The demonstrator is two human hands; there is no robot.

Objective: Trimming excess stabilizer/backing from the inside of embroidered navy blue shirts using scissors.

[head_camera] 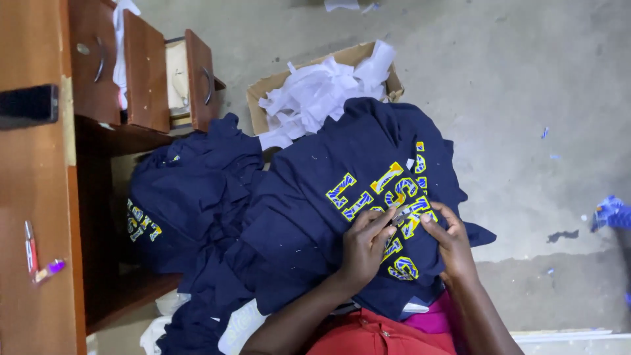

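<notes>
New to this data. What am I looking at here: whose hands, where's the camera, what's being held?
There is one picture, from a camera worn on a person's head, looking down at their lap. No machine: two bare hands. The left hand and right hand both rest on a navy shirt with yellow and blue lettering, spread over the lap. The fingers pinch a small pale strip at the lettering; what it is I cannot tell. More navy shirts are heaped to the left, by a wooden desk with open drawers. Behind is a cardboard box of white scraps, on a concrete floor.
</notes>
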